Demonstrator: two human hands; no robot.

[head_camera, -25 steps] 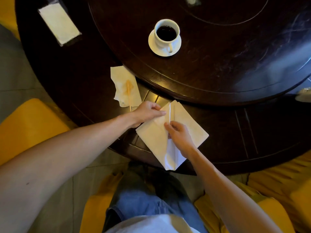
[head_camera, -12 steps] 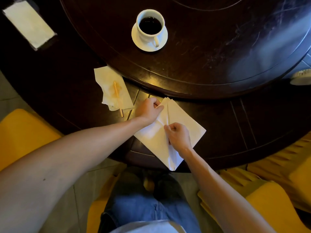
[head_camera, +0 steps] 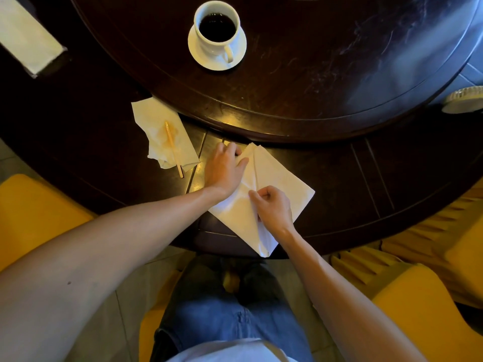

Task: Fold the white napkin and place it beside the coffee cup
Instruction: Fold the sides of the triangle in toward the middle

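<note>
The white napkin (head_camera: 277, 178) lies partly folded on the dark table's near rim, its lower corner hanging over the edge. My left hand (head_camera: 224, 171) presses flat on the napkin's upper left part. My right hand (head_camera: 271, 205) pinches a fold near the napkin's middle with curled fingers. The white coffee cup (head_camera: 217, 30), full of dark coffee, stands on its saucer (head_camera: 236, 54) on the raised round centre of the table, well beyond the napkin.
A stained, crumpled napkin (head_camera: 162, 131) with a wooden stirrer (head_camera: 173, 148) lies left of my left hand. A napkin holder (head_camera: 26, 37) sits at the far left, a small dish (head_camera: 464, 100) at the right edge. Yellow chairs (head_camera: 34, 212) flank my legs.
My left hand has flattened onto the napkin's upper left part. My right hand has curled tighter on the centre fold. The view has shifted, so the cup sits higher in frame.
</note>
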